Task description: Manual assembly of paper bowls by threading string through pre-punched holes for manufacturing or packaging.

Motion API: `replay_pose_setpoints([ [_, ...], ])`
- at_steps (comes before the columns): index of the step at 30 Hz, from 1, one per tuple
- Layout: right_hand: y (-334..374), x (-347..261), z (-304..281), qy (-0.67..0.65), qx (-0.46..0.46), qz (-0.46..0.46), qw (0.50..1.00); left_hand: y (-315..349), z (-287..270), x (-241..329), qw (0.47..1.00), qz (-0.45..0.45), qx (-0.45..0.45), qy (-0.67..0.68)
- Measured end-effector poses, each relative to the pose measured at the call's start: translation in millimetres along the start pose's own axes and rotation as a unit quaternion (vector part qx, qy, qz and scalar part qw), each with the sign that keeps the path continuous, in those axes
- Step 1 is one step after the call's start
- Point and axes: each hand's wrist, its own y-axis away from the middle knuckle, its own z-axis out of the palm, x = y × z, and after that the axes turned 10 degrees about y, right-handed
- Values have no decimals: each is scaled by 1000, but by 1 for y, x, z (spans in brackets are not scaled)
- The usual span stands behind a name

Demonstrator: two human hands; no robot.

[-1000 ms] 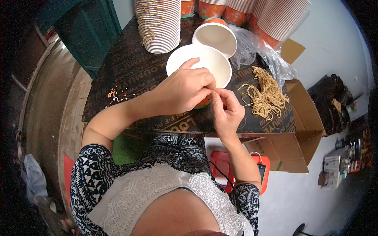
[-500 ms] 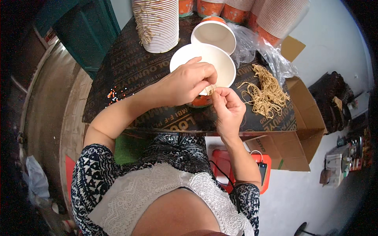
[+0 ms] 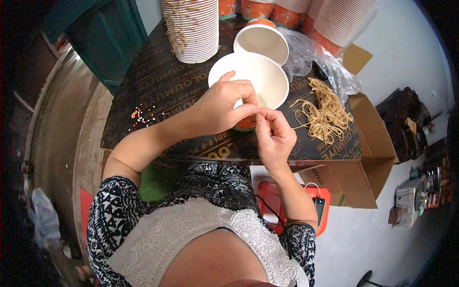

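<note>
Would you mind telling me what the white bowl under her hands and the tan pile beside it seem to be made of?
White bowl: probably paper, matte inside, with a rolled rim like the stacked cups. Tan pile: thin looped strands, likely rubber bands or string; too fine to tell.

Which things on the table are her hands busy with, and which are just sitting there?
In use:
left hand
right hand
white paper bowl with orange outside, under both hands
tan pile of thin string loops, beside the right hand

Lying about:
tall stack of ribbed paper cups
crumpled clear plastic bag
open brown cardboard box
</note>
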Motion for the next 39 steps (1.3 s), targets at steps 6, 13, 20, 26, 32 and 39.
replay_pose_setpoints([
  [6,7,-24,-24,196,20,-105,975,3,1,1,1000,-8,9,5],
  [13,14,-22,-35,265,1,-165,950,3,-2,3,1000,-19,-24,-2],
  [20,22,-23,-44,240,20,-112,964,2,-8,3,999,-42,-28,16],
  [26,32,-22,-60,249,-124,-227,933,3,-7,-2,999,-31,8,-22],
  [32,27,-2,-68,246,-96,-144,954,-7,-22,-9,1000,-28,-7,-9],
  [39,33,4,-72,232,-100,-70,965,-18,-74,-76,952,110,-80,-274],
])
